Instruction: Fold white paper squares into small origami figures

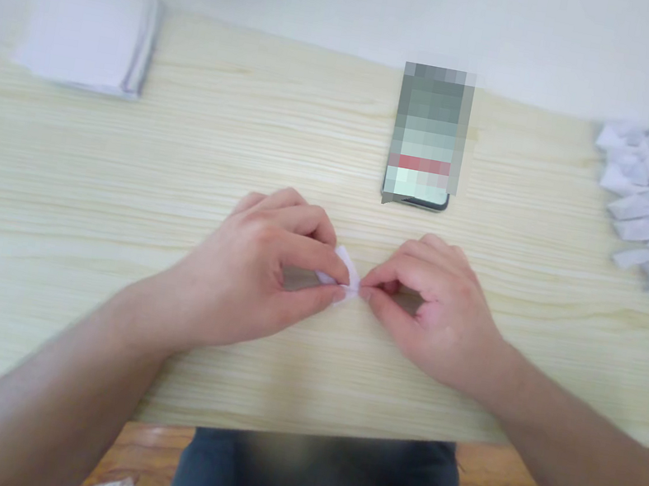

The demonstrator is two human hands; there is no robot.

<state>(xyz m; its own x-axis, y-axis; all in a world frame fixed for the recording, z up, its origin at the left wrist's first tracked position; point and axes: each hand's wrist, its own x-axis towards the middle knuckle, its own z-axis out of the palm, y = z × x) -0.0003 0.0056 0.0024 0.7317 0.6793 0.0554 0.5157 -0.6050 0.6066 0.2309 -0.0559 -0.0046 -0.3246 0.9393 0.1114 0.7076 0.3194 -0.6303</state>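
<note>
A small folded piece of white paper [347, 262] is held between my hands, low over the table in front of me. My left hand [270, 267] pinches its left side between thumb and index finger. From the other side, my right hand [431, 299] has thumb and fingertips pressed together at the paper's right tip. My fingers cover much of the paper, so its full folded shape is hidden.
A stack of white paper [86, 29] lies at the table's back left. Beyond my hands is a phone [425, 135] with a pixelated screen. Several folded white paper pieces [645, 207] line the right edge of the wood-grain table [227, 117].
</note>
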